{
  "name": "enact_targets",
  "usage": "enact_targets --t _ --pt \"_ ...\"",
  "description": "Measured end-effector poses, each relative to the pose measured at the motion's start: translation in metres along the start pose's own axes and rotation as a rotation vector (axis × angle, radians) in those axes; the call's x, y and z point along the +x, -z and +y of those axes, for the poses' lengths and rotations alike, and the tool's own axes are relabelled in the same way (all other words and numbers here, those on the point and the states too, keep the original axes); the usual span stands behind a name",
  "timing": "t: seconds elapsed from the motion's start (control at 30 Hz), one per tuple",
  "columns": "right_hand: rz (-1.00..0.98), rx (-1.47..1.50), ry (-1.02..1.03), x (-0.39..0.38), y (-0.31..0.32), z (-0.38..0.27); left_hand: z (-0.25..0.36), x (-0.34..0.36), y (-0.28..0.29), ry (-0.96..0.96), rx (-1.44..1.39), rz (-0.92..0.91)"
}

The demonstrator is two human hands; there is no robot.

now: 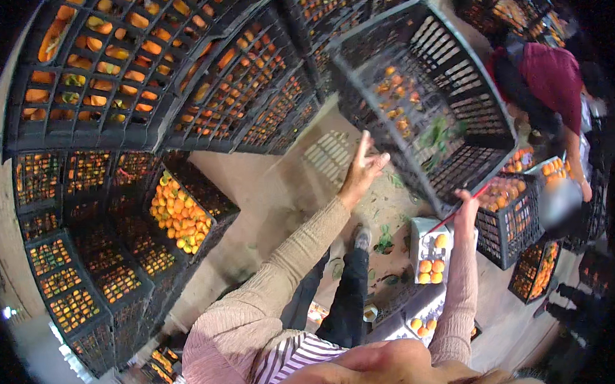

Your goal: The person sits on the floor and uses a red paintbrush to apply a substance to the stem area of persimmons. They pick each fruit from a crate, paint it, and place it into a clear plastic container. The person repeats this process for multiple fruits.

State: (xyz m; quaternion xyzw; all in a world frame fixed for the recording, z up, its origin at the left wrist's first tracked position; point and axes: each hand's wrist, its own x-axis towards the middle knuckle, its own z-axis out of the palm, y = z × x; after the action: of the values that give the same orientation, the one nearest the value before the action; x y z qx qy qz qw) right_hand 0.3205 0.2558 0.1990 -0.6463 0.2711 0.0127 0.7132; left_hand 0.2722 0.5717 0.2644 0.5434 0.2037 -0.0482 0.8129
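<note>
A large black plastic crate (485,121) hangs tilted in front of me, its open side toward me. Green leaves (442,133) lie in it, and orange fruits (396,93) show inside or through its slats; I cannot tell which. Near its left side is my left hand (363,170), fingers spread, holding nothing. Closed around a thin red stick (443,224), my right hand (466,207) is at the crate's lower corner; whether it also grips the rim is unclear. Below that hand stands a white carton (422,231) with a few round orange fruits (431,266).
Tall stacks of black crates (167,97) full of orange fruit rise on the left. One open crate (217,212) there shows a heap of fruit. Loose leaves (384,240) litter the floor. On the right, a person in a dark red top (549,79) bends over a filled crate (508,225).
</note>
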Motion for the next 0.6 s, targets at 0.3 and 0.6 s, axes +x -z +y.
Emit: enact_targets --t 0.3,0.6 --pt "-0.110 -0.169 -0.114 0.196 -0.060 0.012 -0.199 -0.159 0.118 0.545 0.091 0.188" --pt "-0.526 -0.786 -0.030 -0.008 -0.061 0.088 -0.213 -0.202 0.063 0.315 -0.148 0.415"
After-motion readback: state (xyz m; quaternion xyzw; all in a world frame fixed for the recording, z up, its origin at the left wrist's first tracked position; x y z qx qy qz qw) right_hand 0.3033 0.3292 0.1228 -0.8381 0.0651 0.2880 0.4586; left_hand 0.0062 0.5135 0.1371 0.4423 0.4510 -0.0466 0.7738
